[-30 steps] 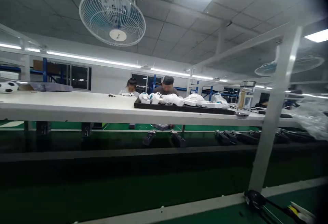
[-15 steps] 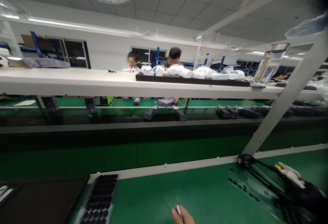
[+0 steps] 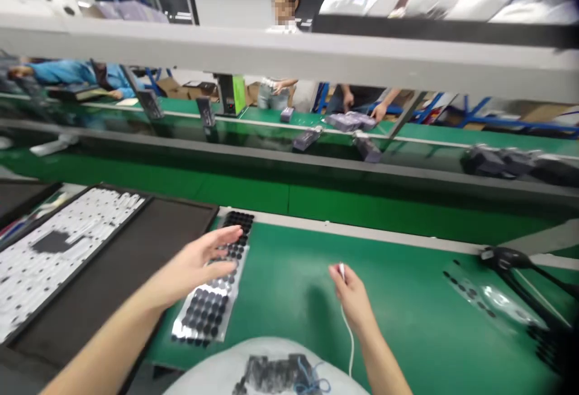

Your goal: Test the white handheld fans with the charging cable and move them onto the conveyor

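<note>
Sheet of black round pads [image 3: 212,298] lies on the green desk [image 3: 407,310], under the left hand [image 3: 205,259], whose spread, unclenched fingers hover over or touch it; contact is unclear. At three o'clock, the right hand [image 3: 350,292] pinches a thin white tool [image 3: 342,271], its tip hidden. At nine o'clock, a black tray [image 3: 113,262] is cut off.

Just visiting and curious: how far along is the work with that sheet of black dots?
Mostly ahead. The sheet of black dots looks nearly full. The left hand hovers open over it; the right hand pinches a thin white tool. The white parts wait in the black tray.
</note>
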Demonstrator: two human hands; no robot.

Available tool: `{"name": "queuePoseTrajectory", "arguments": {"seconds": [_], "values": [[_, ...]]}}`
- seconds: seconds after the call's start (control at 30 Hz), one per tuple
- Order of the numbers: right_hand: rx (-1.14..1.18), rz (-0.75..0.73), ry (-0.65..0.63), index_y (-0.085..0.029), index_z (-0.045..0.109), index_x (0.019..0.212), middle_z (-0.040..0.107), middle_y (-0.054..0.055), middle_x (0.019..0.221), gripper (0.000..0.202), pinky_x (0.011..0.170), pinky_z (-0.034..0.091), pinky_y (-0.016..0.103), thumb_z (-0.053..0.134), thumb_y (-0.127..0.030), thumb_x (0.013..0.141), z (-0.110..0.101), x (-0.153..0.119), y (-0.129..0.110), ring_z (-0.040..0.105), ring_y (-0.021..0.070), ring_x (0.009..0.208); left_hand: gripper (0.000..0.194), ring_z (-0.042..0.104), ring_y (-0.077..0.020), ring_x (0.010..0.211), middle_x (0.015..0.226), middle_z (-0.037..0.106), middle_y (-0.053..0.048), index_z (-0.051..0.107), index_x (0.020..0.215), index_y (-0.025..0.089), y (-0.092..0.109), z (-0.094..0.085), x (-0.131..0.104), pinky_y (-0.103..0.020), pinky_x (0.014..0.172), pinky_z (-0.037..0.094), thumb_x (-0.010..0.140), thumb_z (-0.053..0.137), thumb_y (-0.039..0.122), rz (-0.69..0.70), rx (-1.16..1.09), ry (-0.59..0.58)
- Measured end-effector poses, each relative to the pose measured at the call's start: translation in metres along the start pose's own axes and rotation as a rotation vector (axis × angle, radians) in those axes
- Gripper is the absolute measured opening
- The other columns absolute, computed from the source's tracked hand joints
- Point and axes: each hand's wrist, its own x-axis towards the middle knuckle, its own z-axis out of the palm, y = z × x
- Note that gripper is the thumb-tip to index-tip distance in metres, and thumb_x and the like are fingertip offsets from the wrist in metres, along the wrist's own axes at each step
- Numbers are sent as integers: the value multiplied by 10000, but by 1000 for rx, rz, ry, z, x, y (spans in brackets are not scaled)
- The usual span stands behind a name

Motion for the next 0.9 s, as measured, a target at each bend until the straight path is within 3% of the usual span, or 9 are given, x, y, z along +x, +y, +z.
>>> {"name": "queuePoseTrajectory", "arguments": {"seconds": [0.1,0.2,0.33,0.57,0.63,0.73,0.83,0.9], "values": [[-20,35,-32,-186,535,683,340,-71,513,422,406,216,218,674,-579,616,-1,0,6,256,79,447,816,280,-302,1307,1433,318,-131,349,1362,176,-26,19,-18,-447,1019,322,660,708,384,-144,394,-163],[-31,39,-49,-187,537,701,335,-74,516,402,403,207,217,670,-561,637,1,-2,10,250,76,443,1016,119,-374,1346,1477,147,-207,201,1415,97,-52,39,-18,-580,1000,243,592,727,378,-309,625,-150],[-38,41,-58,-187,536,701,326,-78,504,403,401,202,220,673,-559,635,3,-2,11,249,76,438,1034,257,-374,1288,1450,243,-200,150,1424,114,-69,45,-17,-568,949,299,612,677,477,-364,644,-140],[-50,65,-67,-191,525,696,325,-82,498,417,403,196,222,667,-576,626,6,-1,16,244,73,431,1060,344,-375,1190,1361,349,-193,144,1429,152,-59,43,-18,-477,932,321,588,705,473,-363,697,-42],[-55,70,-76,-192,522,694,330,-80,502,414,406,202,223,666,-574,628,7,-3,18,253,76,434,1085,367,-384,1170,1324,360,-202,131,1433,163,-60,42,-17,-480,943,299,567,733,419,-357,646,22],[-63,69,-85,-192,524,688,347,-75,509,409,410,210,225,666,-570,630,8,-5,19,261,78,439,1041,403,-392,1153,1258,433,-178,227,1411,197,-67,35,-14,-500,963,259,521,758,291,-367,351,106],[-68,60,-87,-192,525,685,348,-74,508,405,411,211,225,665,-568,634,6,-5,19,257,77,438,745,538,-319,985,1005,593,-111,475,1254,174,-72,28,-9,-429,889,354,561,722,287,-383,89,73],[-73,54,-87,-192,524,687,341,-76,504,399,411,211,225,662,-563,641,3,-4,19,255,77,437,510,585,-233,790,798,615,-55,578,1076,156,-69,29,-4,-347,765,419,617,682,353,-373,-58,30]]}}
